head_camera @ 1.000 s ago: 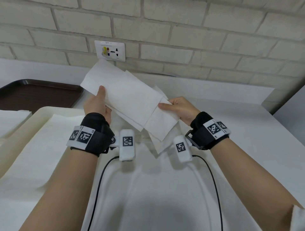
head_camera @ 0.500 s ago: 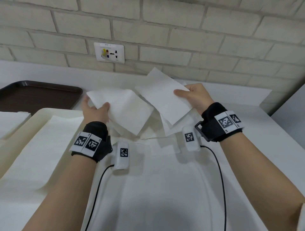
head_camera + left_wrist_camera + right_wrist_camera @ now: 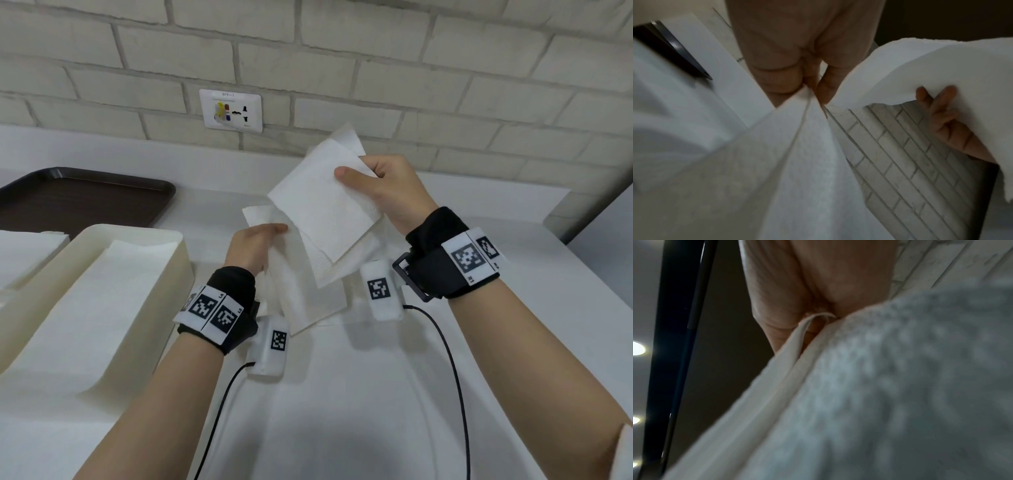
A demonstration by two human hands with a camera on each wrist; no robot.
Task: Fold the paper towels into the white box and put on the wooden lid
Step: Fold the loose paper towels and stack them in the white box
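Observation:
I hold white paper towels in the air over the white counter. My right hand point(image 3: 356, 171) pinches the corner of a folded towel point(image 3: 325, 212), thumb on top; the right wrist view shows that pinch point(image 3: 818, 316) on layered towel edges point(image 3: 879, 386). My left hand point(image 3: 270, 233) pinches a lower towel point(image 3: 301, 291) that hangs down to the counter. In the left wrist view the thumb and fingers point(image 3: 809, 87) grip its creased top point(image 3: 797, 162). The right hand's towel point(image 3: 920, 68) arches beside it and overlaps it.
A cream tray point(image 3: 164, 240) with large paper sheets lies at the left. Behind it is a dark brown tray point(image 3: 85, 202). A brick wall with a socket plate point(image 3: 231, 109) runs along the back. The counter's right edge point(image 3: 561, 219) is close.
My left hand has moved right toward the right hand, which shifted slightly left and up. The two towels, held apart half a second ago, now overlap.

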